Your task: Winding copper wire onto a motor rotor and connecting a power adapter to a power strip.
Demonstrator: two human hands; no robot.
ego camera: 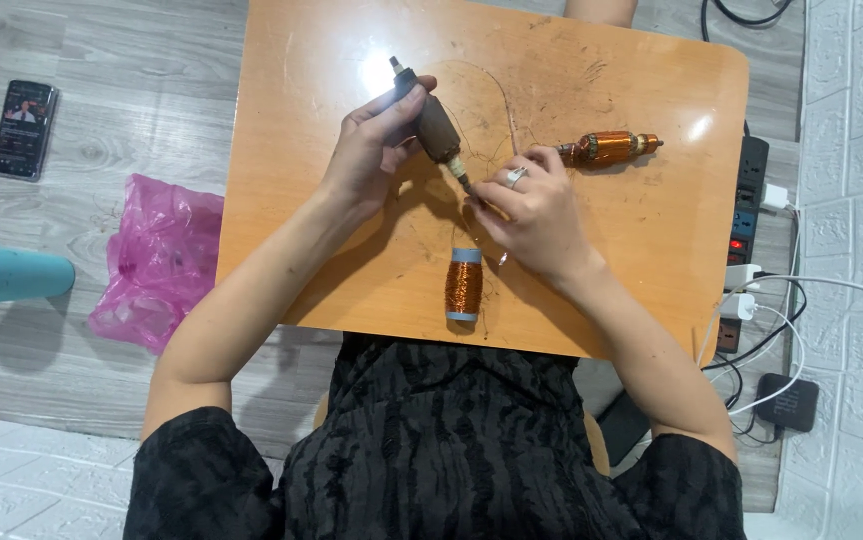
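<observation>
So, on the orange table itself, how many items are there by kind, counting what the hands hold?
Motor armatures: 2, a dark one gripped in the left hand with the right hand at its shaft end, and a copper-wound one lying apart.
Copper wire spools: 1.
Total: 3 on the table.

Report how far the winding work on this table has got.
Looks done: one armature lies on the table fully wrapped in copper. In hand: the left hand grips a dark armature with no copper showing, while the right hand pinches at its lower shaft end. Left: the copper wire spool looks full.
</observation>
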